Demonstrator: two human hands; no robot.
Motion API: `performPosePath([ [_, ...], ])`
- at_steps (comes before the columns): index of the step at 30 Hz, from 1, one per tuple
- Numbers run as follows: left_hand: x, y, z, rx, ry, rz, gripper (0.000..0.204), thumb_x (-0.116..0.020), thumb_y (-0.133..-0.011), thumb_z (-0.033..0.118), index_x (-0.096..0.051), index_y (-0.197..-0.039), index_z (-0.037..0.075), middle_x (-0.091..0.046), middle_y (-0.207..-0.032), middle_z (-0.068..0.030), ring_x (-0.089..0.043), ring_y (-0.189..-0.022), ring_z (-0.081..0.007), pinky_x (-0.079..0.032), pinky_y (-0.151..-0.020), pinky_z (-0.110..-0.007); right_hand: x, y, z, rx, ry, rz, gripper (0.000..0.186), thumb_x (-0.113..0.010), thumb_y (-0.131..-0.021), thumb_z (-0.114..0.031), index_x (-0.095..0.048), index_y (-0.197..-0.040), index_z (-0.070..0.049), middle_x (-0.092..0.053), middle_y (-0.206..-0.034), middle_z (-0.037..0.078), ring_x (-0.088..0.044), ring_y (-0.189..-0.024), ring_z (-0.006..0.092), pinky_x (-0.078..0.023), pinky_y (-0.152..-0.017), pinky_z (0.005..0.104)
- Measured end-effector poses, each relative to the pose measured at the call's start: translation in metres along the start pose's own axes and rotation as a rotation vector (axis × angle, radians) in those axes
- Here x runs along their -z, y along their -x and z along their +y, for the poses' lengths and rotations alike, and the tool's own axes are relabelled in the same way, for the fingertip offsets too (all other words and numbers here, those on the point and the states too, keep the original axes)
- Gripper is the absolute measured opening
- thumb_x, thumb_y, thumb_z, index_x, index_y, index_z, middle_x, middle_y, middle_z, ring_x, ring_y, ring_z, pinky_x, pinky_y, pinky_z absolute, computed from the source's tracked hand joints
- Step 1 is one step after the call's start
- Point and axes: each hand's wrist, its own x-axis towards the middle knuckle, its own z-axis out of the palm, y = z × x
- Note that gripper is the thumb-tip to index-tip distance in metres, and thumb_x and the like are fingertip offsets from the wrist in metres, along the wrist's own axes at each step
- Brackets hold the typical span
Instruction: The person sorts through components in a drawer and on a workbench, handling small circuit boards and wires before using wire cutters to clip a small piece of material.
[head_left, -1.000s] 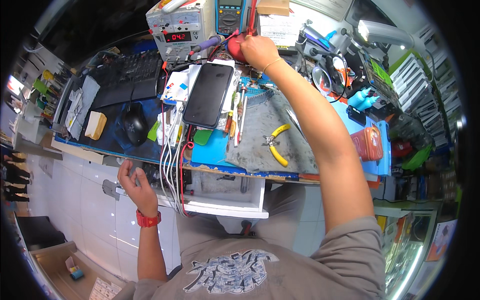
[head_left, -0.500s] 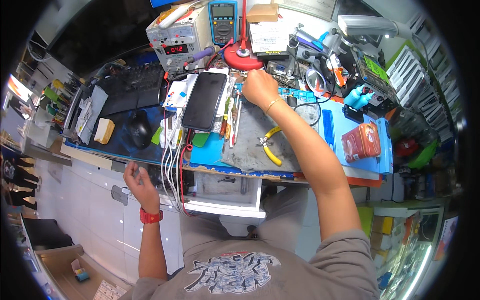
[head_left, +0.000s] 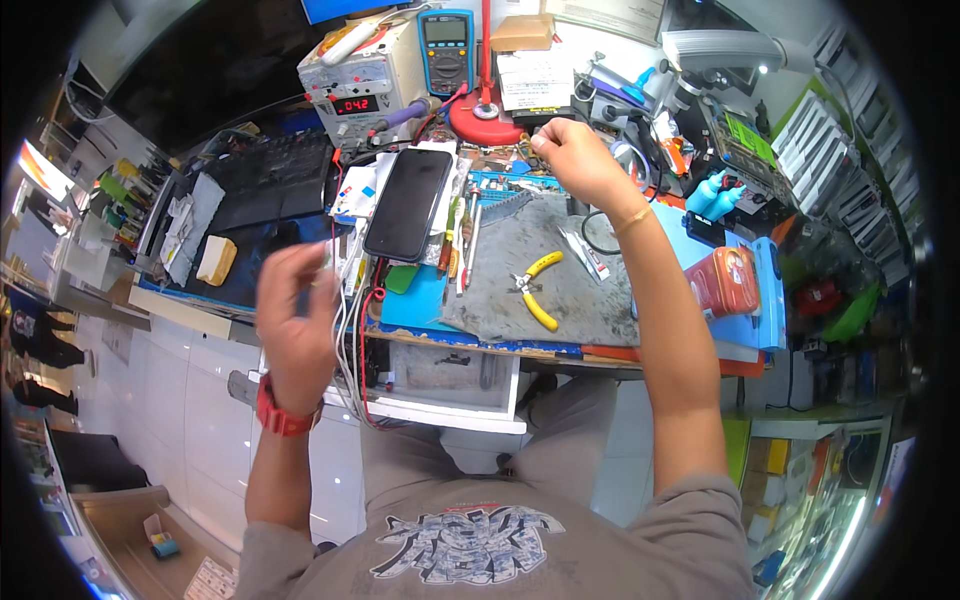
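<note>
My right hand [head_left: 585, 165] is raised over the back of the grey work mat [head_left: 500, 300], thumb and fingertips pinched together. Anything between them is too small to make out. My left hand [head_left: 298, 320], a red watch on its wrist, hovers at the bench's front edge beside the pale cables [head_left: 347, 330]. Its fingers are curved and apart, with nothing visible in them. A black smartphone [head_left: 408, 205] lies screen up between the hands. Yellow-handled cutting pliers [head_left: 538, 290] lie spread on the mat, near a small white tube [head_left: 585, 252]. Thin screwdrivers [head_left: 468, 235] lie beside the phone.
A power supply [head_left: 355, 85], blue multimeter [head_left: 447, 50] and red round base [head_left: 485, 122] stand at the back. To the right are blue bottles [head_left: 712, 195] and a reddish container [head_left: 722, 280]. A drawer [head_left: 450, 405] juts out below the bench.
My right hand has moved right and slightly farther back, and the white tube now shows. My left hand has risen from below the bench edge to beside the cables.
</note>
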Motion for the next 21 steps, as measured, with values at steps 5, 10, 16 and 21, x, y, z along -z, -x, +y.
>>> performPosePath([
  [5,-0.065,-0.049,0.052,0.025,0.065,-0.382,0.059,-0.073,-0.099,0.012,-0.047,-0.151,0.001,-0.056,-0.137,-0.0163,-0.066,-0.106,-0.0195,-0.057,-0.087,-0.034,-0.008,0.062,-0.055,0.075,-0.323,-0.226,0.024,-0.064,-0.103,-0.019,-0.067,-0.097,0.004,-0.066,-0.083,0.009,-0.059,-0.079,0.0158,-0.051,-0.075,0.0353],
  [10,-0.07,-0.063,0.05,0.415,0.531,-0.634,0.02,-0.066,-0.107,0.021,-0.063,-0.103,0.002,-0.061,-0.081,0.0029,-0.058,-0.072,-0.0055,-0.049,-0.062,-0.024,-0.023,0.106,-0.065,-0.126,-0.53,-0.272,0.024,-0.066,-0.102,-0.022,-0.065,-0.106,0.002,-0.064,-0.088,0.006,-0.058,-0.081,0.0135,-0.05,-0.072,0.032],
  [16,-0.039,-0.186,-0.004,-0.263,-0.079,-0.105,0.021,-0.07,-0.101,0.018,-0.071,-0.097,-0.003,-0.069,-0.077,-0.0047,-0.058,-0.073,-0.0068,-0.049,-0.066,-0.029,-0.023,0.153,-0.04,-0.007,-0.457,0.021,0.035,-0.075,-0.095,-0.015,-0.063,-0.124,0.001,-0.066,-0.108,0.009,-0.06,-0.082,0.0136,-0.05,-0.07,0.0276],
  [21,-0.011,-0.349,-0.07,-0.249,-0.608,0.05,0.035,-0.068,-0.1,0.039,-0.077,-0.107,0.005,-0.079,-0.098,-0.0143,-0.077,-0.095,-0.0309,-0.059,-0.082,-0.041,-0.01,0.197,-0.016,-0.115,-0.447,0.076,0.033,-0.076,-0.094,-0.01,-0.064,-0.123,0.0,-0.064,-0.108,0.009,-0.059,-0.079,0.0133,-0.05,-0.07,0.0271],
])
